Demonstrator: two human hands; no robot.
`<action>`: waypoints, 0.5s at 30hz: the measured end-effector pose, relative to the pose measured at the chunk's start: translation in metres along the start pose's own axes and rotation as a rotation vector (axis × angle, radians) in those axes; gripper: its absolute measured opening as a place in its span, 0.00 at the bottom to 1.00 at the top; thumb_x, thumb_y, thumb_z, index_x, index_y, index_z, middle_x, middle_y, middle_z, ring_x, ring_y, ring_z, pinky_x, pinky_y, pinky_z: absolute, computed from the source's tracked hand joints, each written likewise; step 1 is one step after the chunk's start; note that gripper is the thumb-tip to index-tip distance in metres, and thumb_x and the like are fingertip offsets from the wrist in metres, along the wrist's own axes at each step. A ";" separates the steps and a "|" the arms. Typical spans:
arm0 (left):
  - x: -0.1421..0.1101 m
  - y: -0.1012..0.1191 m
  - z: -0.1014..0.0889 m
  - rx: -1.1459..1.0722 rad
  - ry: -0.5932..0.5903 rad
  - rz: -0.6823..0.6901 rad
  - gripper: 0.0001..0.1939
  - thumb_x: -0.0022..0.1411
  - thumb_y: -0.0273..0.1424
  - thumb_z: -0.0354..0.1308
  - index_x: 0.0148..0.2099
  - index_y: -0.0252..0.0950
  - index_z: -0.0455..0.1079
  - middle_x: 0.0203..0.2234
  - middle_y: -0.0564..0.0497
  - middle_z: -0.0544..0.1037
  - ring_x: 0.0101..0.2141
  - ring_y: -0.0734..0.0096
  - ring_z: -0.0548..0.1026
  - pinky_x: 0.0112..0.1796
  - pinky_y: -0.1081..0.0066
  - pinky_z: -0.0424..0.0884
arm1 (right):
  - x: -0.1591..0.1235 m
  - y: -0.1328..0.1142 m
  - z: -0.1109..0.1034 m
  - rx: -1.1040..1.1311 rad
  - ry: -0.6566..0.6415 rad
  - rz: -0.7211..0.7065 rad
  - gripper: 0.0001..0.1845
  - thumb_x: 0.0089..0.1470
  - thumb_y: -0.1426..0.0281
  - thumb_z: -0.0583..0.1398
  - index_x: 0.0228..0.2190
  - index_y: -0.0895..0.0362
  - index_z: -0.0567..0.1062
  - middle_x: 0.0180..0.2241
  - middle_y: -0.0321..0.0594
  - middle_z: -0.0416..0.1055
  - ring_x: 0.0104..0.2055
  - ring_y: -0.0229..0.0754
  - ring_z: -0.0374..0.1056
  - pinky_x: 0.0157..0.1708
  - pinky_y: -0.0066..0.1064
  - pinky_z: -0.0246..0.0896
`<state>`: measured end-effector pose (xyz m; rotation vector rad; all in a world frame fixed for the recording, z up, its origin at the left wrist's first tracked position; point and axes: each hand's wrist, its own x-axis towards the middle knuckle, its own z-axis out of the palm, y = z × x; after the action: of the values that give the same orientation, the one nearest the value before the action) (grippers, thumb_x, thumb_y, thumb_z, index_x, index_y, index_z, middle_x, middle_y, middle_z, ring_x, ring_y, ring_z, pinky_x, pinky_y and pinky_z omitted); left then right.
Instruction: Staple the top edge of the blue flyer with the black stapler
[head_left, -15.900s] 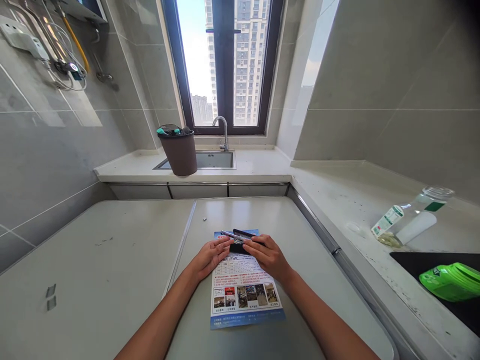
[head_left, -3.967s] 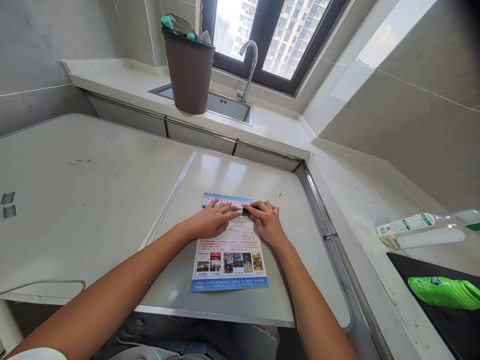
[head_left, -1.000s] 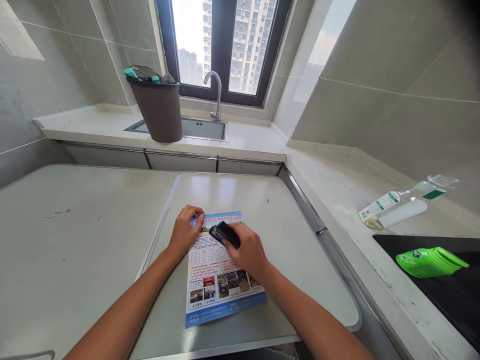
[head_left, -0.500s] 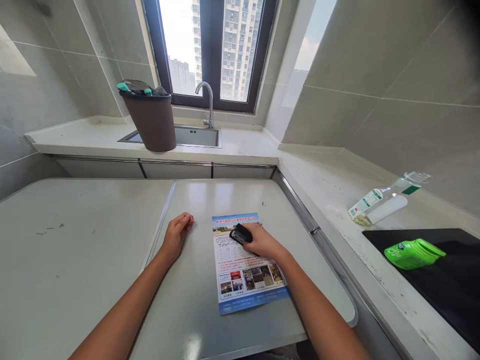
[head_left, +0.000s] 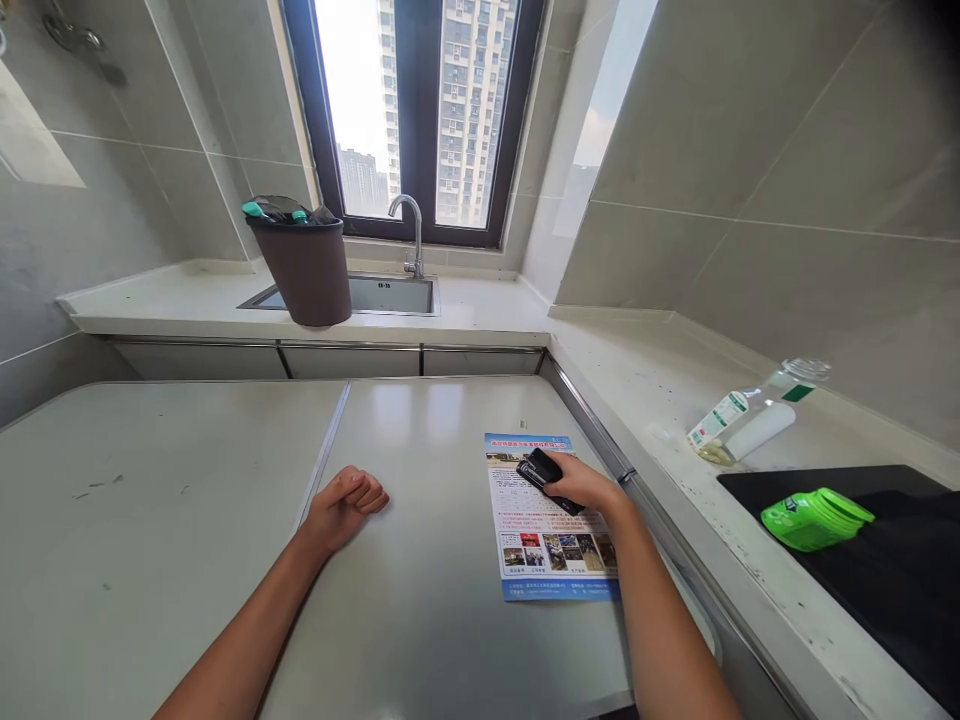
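Observation:
A printed flyer (head_left: 545, 545) with a blue border lies flat on the grey table (head_left: 420, 600), near its right edge. My right hand (head_left: 581, 487) rests on the flyer's upper half, fingers closed over a small black stapler (head_left: 538, 467). My left hand (head_left: 345, 503) lies on the bare table to the left, well apart from the flyer, fingers loosely curled with nothing in them.
A brown bin (head_left: 300, 265) stands by the sink (head_left: 375, 295) and tap (head_left: 409, 232) under the window. On the right counter lie a clear bottle (head_left: 750, 420) and a green pack (head_left: 814, 515) on a black cooktop (head_left: 885, 580). A metal rail (head_left: 600, 445) borders the table's right side.
My right hand has slid the flyer and stapler rightward toward the table's edge. My left hand has let go of the flyer and drawn back left, curling on the table.

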<state>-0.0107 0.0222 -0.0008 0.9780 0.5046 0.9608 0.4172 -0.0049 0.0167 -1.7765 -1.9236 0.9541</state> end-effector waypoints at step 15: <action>-0.011 0.029 -0.031 -0.236 0.435 0.390 0.33 0.60 0.39 0.59 0.23 0.36 0.33 0.15 0.58 0.38 0.16 0.76 0.45 0.20 0.69 0.54 | 0.000 0.030 -0.022 0.260 0.192 -0.002 0.35 0.55 0.36 0.52 0.34 0.55 0.75 0.28 0.39 0.72 0.29 0.43 0.66 0.31 0.32 0.62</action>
<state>-0.0519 0.0335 0.0082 0.6620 0.5545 1.5649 0.4536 -0.0005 0.0119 -1.6499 -1.6051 0.9462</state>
